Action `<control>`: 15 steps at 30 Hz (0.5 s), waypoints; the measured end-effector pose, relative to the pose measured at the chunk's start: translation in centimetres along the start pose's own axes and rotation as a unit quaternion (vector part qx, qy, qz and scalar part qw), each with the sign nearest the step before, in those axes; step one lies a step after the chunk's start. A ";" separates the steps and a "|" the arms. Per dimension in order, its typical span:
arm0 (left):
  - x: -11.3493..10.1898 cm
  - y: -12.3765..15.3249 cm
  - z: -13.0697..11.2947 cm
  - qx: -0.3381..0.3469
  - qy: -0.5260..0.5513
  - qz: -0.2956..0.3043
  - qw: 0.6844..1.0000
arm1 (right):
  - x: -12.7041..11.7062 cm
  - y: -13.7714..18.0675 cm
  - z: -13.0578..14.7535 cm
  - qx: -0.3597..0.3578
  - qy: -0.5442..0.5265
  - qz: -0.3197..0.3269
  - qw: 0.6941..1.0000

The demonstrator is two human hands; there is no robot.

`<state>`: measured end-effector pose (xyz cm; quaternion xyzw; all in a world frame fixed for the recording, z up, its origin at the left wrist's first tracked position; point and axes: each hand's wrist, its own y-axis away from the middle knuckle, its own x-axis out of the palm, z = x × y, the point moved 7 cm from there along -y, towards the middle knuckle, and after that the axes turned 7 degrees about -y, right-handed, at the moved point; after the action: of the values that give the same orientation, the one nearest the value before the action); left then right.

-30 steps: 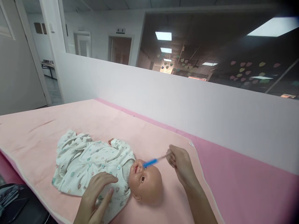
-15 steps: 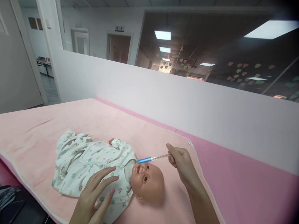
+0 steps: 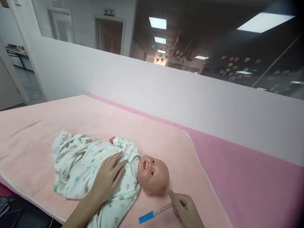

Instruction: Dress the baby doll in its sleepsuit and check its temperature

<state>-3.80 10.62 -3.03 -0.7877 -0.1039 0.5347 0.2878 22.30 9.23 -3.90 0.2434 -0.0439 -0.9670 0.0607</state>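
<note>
A baby doll [image 3: 154, 180] in a white patterned romper [image 3: 78, 171] lies on its back, head to the right. My left hand [image 3: 108, 175] rests on the romper at the doll's chest, fingers stretched out and holding nothing. Below and right of the head, my right hand [image 3: 186, 209] is closed around one end of a slim clear tube with dark markings and a blue end [image 3: 146, 217]. The blue end points left, apart from the doll. I cannot tell exactly what kind of tube it is.
A pale pink blanket [image 3: 71, 114] lies under the doll, over a darker pink surface [image 3: 249, 164]. Behind stands a white low wall [image 3: 166, 85] with a window above it. A black item [image 3: 26, 212] is at the lower left edge.
My right hand has moved the tube down and toward me, away from the doll's mouth. My left hand has come forward and down onto the doll's chest. The view has shifted.
</note>
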 end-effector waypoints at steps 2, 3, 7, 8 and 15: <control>-0.4 -0.4 -0.1 0.015 0.007 0.004 1.000 | 1.1 0.7 -2.0 0.018 0.042 -0.051 0.998; -0.6 -0.7 -0.2 0.026 0.013 0.006 1.000 | 1.5 1.1 -2.6 0.022 0.077 -0.083 0.993; -0.7 -1.8 -0.1 0.064 0.052 0.013 0.996 | 2.8 2.9 -2.0 0.022 0.261 -0.220 0.940; -0.6 -2.0 0.0 0.072 0.069 0.013 0.995 | 3.2 3.3 -1.5 0.033 0.305 -0.245 0.920; 0.4 -1.2 0.5 0.093 0.189 0.019 0.977 | 4.6 3.8 1.3 0.090 0.457 -0.296 0.834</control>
<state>-3.94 11.94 -2.82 -0.8460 0.0177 0.3892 0.3641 17.99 4.87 -4.43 0.6635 -0.0238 -0.7091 -0.2375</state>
